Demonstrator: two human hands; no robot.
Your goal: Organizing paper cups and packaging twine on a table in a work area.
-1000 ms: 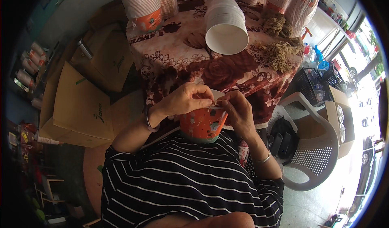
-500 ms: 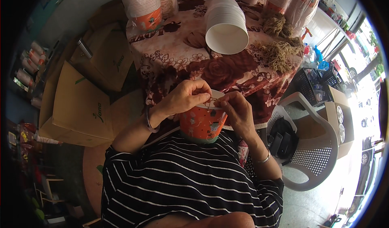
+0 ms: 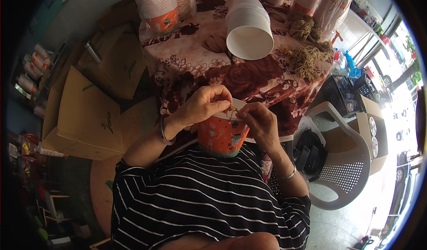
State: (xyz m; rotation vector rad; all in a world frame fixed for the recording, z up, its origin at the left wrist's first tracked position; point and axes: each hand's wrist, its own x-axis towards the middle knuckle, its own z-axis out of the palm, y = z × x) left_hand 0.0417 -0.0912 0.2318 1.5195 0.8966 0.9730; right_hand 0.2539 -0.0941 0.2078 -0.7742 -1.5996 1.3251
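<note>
An orange paper cup (image 3: 221, 136) sits against the person's chest, near the lower middle of the scene, just this side of the table (image 3: 187, 70). The left hand (image 3: 202, 105) curls over the cup's rim, fingers closed on it. The right hand (image 3: 260, 123) grips the right side of the rim, its fingertips pinched on a thin string (image 3: 232, 111) (whether it is threaded through the cup cannot be told). Further off, on the floral cloth, lies a stack of white cups (image 3: 247, 25) on its side, with loose twine (image 3: 307, 56) to its right. A white plastic chair (image 3: 342, 161) stands to the right.
</note>
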